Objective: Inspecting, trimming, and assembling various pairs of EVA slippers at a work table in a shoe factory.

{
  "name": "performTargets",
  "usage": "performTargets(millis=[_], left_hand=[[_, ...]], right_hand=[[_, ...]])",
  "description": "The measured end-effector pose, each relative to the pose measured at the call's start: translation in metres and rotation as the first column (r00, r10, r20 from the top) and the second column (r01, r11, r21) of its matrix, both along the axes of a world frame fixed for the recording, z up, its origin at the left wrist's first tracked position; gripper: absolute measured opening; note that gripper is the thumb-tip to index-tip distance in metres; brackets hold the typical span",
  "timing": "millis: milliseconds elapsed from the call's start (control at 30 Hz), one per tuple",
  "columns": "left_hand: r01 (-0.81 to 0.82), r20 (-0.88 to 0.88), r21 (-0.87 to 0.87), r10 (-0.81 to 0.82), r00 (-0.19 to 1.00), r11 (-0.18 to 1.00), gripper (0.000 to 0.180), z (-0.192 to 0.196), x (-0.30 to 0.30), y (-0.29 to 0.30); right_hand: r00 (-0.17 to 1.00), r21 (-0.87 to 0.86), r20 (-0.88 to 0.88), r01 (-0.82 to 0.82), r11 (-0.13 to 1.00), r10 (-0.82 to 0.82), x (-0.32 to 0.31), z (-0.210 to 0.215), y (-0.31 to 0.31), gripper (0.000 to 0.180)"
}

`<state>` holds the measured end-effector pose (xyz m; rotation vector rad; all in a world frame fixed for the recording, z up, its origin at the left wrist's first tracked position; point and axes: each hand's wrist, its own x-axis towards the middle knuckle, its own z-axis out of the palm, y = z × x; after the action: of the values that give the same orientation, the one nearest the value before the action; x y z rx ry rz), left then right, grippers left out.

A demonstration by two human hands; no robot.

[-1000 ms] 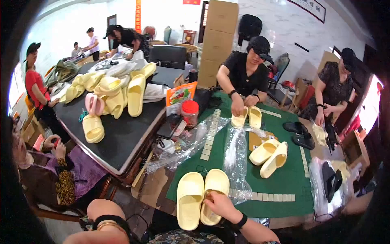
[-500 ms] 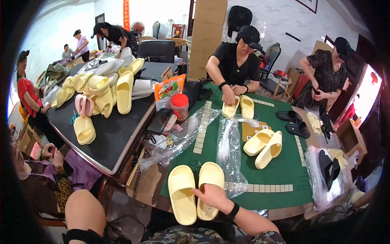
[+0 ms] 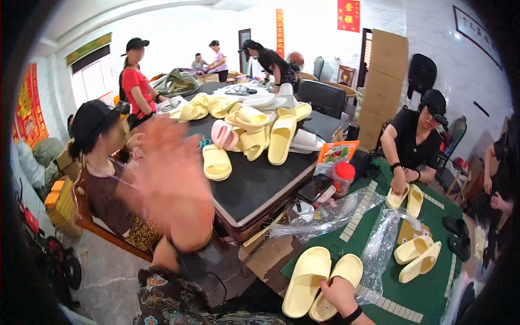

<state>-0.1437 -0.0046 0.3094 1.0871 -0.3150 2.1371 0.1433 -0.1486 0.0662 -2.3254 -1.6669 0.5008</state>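
Observation:
A pair of pale yellow slide slippers is at the near edge of the green table. My right hand grips the right slipper, reaching into its foot opening under the strap. Beside it, touching, is the left slipper. My left hand is raised large in front of the view at left, its fingers smeared by motion; nothing shows in it. Past it on the black-topped table lies a heap of yellow slippers, with a yellow slide and a pink slide at its near side.
On the green table lie clear plastic bags and another yellow pair. Across it a person handles a slipper. A seated person is at my left. A red-lidded jar stands near the black-topped table.
The view has swung left, so the tables appear farther right. My left hand has come up blurred into the left of the view. My right hand keeps its grip on the slipper.

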Motion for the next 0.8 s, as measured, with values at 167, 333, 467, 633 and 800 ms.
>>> performTargets(millis=[167, 333, 467, 633, 800], left_hand=[[-0.08, -0.101, -0.86, -0.015, 0.995, 0.504, 0.06, -0.049, -0.031, 0.164], [-0.345, -0.332, -0.831, 0.108, 0.937, 0.436, 0.094, -0.192, -0.108, 0.234], [-0.498, -0.501, -0.863, -0.015, 0.865, 0.082, 0.077, -0.209, -0.044, 0.235], [-0.554, -0.554, -0.831, 0.003, 0.832, 0.056, 0.038, -0.235, -0.071, 0.254], [-0.143, -0.167, -0.964, -0.093, 0.982, 0.222, 0.03, -0.225, -0.082, 0.22]], right_hand=[[0.995, 0.055, 0.024, 0.097, 0.994, -0.098, 0.022, -0.012, -0.01, 0.044], [0.966, 0.086, -0.234, 0.137, 0.987, -0.114, 0.041, 0.027, -0.021, 0.028], [0.891, 0.453, -0.185, 0.451, 0.769, -0.414, 0.103, 0.065, -0.084, 0.025], [0.781, 0.528, 0.048, 0.509, 0.68, -0.623, 0.214, 0.086, -0.147, 0.048], [0.674, 0.31, 0.082, 0.683, 0.662, -0.734, 0.227, 0.082, -0.168, 0.067]])
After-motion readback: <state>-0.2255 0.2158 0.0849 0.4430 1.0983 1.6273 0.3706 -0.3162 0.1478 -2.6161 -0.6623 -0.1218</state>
